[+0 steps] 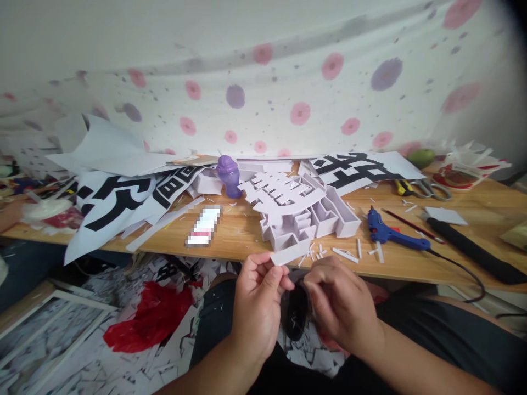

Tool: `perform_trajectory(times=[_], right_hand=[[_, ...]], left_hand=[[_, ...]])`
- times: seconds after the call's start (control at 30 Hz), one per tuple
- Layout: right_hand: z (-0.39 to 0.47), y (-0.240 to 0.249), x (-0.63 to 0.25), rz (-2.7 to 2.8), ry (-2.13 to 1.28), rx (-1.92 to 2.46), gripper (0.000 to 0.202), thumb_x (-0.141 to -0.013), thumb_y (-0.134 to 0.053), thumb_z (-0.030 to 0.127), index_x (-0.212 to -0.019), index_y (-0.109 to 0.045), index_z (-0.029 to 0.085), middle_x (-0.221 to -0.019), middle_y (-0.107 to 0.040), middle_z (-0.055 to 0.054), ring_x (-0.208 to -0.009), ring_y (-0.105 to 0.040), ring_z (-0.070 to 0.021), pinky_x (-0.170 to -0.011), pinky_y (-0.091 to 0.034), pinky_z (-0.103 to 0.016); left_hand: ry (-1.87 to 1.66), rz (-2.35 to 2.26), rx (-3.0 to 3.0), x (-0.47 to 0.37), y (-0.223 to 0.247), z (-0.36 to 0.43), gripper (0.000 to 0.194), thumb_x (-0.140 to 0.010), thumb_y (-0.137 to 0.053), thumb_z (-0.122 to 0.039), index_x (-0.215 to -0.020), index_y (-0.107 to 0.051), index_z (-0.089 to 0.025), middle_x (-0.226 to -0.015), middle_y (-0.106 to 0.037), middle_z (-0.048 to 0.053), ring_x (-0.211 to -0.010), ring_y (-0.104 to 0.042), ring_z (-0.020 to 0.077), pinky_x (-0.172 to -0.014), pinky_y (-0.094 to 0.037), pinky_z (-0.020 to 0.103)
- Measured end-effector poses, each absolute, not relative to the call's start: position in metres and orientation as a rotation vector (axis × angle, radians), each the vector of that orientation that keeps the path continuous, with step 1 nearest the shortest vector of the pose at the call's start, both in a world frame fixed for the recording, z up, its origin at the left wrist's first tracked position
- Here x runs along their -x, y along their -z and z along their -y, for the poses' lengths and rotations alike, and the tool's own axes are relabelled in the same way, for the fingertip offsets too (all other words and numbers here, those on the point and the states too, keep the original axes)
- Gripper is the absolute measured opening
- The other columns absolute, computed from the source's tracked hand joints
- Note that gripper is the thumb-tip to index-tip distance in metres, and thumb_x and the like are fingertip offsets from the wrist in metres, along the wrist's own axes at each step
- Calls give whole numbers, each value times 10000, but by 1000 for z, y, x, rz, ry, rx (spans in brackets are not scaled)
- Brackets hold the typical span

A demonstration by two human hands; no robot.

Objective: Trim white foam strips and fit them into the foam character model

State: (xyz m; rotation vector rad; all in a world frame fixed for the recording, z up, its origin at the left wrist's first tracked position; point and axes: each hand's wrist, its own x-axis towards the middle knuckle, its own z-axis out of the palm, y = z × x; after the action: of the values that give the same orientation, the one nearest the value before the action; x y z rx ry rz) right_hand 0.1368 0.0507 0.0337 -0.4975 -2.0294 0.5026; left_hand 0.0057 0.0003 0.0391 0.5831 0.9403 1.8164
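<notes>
Between thumb and fingers, my left hand (258,299) pinches a short white strip (288,253) just over the table's front edge. My right hand (345,307) is curled close to the strip's right end, with its fingers pressed together; whatever they may hold is hidden. Just beyond the strip stands a white built-up character shape (329,216) with upright walls, and a flat white cut-out character (284,195) rests on top of it. Small white scraps (315,253) lie beside it. To the right, a blue glue gun (387,235) lies on its side.
The wooden table (242,230) also bears a purple cup (230,175), a phone (205,226), printed sheets (119,195), scissors (432,189), a pencil (411,224) and a black-handled tool (473,249). The glue gun's cord (465,277) hangs over the front edge. Below lie a red bag (150,318) and paper scraps.
</notes>
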Motion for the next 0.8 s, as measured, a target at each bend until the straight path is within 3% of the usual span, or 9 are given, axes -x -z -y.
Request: perform_trajectory(times=[0.1,0.23,0.4,0.5,0.8], right_hand=[[-56,-32,-142,1846,-718,636,58,-890,-470,160,-840,-477,189,-699,-489,-4,-635,-471,-112,-602,-378,-236],[-65,-27,-142,1582,-1279,749,240,-933,-451,356,-790,-489,168,-614,-490,6,-555,-470,-101,-542,-377,-217],[-69,-24,-140,1297,-1906,674,313,-827,-612,428,-755,-511,141,-653,-546,-1,-503,-491,-77,-483,-382,-183],[-67,-23,-142,1249,-1926,698,307,-785,-673,389,-728,-510,134,-604,-539,19,-460,-466,-52,-459,-354,-155],[-69,-13,-160,1302,-1845,877,383,-720,-712,461,-706,-522,128,-578,-547,11,-448,-470,-52,-442,-360,-148]], left_hand=[[-1820,-904,-621,-2,-37,0,165,-782,-628,-195,-905,-518,-205,-715,-567,-33,-623,-542,74,-628,-447,218],[-1746,-961,-793,2,-31,3,144,-810,-594,-192,-931,-518,-212,-726,-580,-28,-624,-551,78,-634,-437,225],[-1650,-1125,-1163,10,-25,7,149,-827,-563,-174,-966,-518,-203,-761,-613,0,-646,-579,108,-634,-455,247],[-1572,-1236,-1291,15,-26,7,131,-824,-558,-177,-953,-538,-197,-757,-624,12,-651,-596,118,-634,-470,242],[-1430,-1276,-1677,23,-14,-13,115,-770,-585,-98,-815,-609,-201,-760,-617,27,-671,-596,136,-616,-469,227]])
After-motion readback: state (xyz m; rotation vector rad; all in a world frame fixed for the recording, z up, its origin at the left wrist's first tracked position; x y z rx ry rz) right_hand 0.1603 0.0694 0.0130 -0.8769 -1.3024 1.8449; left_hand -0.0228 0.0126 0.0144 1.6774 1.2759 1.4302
